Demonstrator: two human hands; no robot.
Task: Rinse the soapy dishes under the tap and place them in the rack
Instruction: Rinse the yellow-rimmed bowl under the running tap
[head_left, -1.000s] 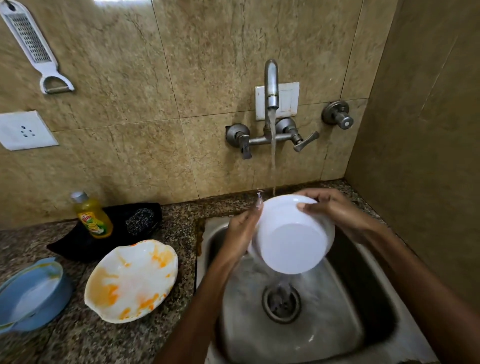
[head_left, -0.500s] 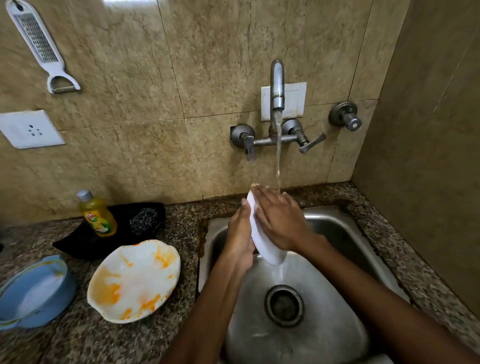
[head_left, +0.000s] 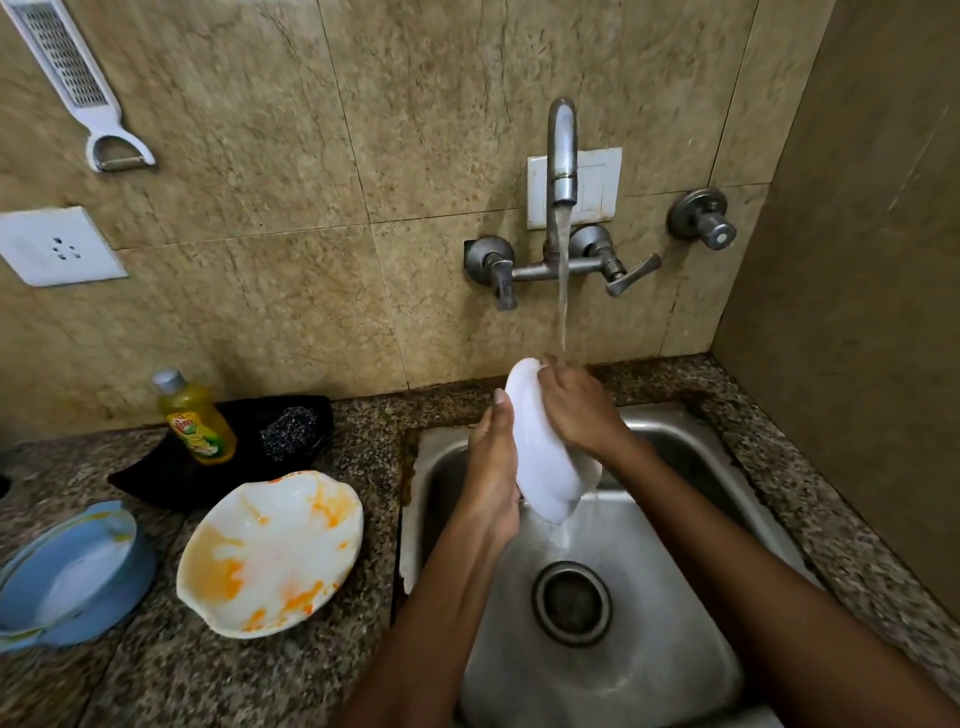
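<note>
Both hands, left (head_left: 493, 467) and right (head_left: 576, 410), grip a white bowl (head_left: 540, 457) (tilted on edge) under running tap (head_left: 562, 150).

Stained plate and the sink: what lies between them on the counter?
Head view: only bare granite counter lies between the stained plate and the sink.

Speckled granite counter (head_left: 322, 670), stained white bowl (head_left: 270, 553), blue dish (head_left: 67, 577), black tray (head_left: 171, 475), steel sink (head_left: 654, 649) set in
</note>
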